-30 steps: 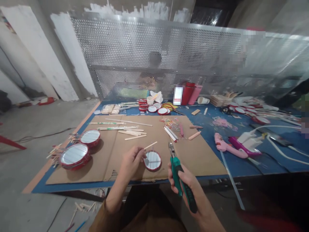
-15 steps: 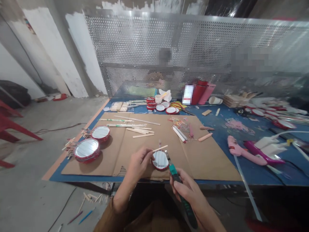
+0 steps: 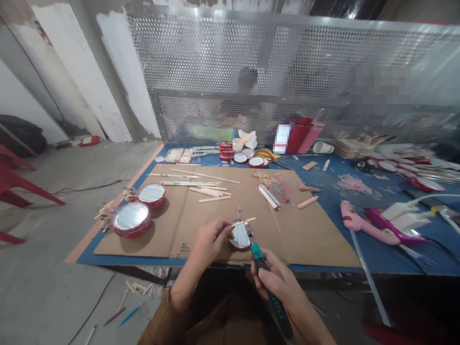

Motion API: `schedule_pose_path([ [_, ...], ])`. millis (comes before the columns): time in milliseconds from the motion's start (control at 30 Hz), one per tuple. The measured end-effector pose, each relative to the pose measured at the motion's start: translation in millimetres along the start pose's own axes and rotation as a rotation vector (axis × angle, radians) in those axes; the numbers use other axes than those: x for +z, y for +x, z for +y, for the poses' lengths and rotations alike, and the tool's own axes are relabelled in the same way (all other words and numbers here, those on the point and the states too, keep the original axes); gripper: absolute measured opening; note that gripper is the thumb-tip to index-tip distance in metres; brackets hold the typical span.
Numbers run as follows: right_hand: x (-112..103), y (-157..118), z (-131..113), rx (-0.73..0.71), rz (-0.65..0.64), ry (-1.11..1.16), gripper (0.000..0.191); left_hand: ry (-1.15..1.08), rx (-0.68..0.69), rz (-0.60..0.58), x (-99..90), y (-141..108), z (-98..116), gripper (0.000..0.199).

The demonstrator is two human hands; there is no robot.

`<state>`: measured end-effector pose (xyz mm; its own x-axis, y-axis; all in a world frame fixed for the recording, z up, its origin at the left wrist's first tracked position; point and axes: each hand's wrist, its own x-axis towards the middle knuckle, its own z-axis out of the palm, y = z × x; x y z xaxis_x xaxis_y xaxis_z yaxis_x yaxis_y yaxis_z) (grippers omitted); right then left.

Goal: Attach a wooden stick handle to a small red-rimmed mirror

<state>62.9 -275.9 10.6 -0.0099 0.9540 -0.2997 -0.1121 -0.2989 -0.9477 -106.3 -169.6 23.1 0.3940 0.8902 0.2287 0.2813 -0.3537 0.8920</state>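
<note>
My left hand [image 3: 212,239] pinches a thin wooden stick [image 3: 248,221], whose free end points right. Closed round the dark and green handle of a cutter tool [image 3: 257,254] is my right hand [image 3: 273,275]. The tool's metal tip touches or nearly touches the stick. Below them a small round disc [image 3: 240,237] with a white face and red rim lies at the front edge of the cardboard [image 3: 223,215]. Part of the disc is hidden by the stick and the tool.
Stacked red-rimmed discs [image 3: 130,216] stand at the left. Wooden sticks [image 3: 212,192] lie mid-cardboard, with white and red tubes [image 3: 269,197] to their right. A pink glue gun [image 3: 359,223] rests on the blue table [image 3: 323,177]. Behind stands a perforated metal panel [image 3: 201,57].
The stick in my left hand has moved slightly right, and the cutter tool's tip now meets or overlaps it. The whole view has shifted a little.
</note>
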Motion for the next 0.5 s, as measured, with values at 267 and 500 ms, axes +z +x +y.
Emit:
schedule_pose_path([
  [267,1.1,-4.9,-4.6,-0.015,0.035,-0.028,0.041,-0.011,-0.030,0.029,-1.3,-0.6,1.7,0.027],
  [500,2.2,-3.7,1.2,-0.009,0.099,-0.040,0.042,-0.022,-0.035,0.030,-0.2,-1.4,2.8,0.028],
])
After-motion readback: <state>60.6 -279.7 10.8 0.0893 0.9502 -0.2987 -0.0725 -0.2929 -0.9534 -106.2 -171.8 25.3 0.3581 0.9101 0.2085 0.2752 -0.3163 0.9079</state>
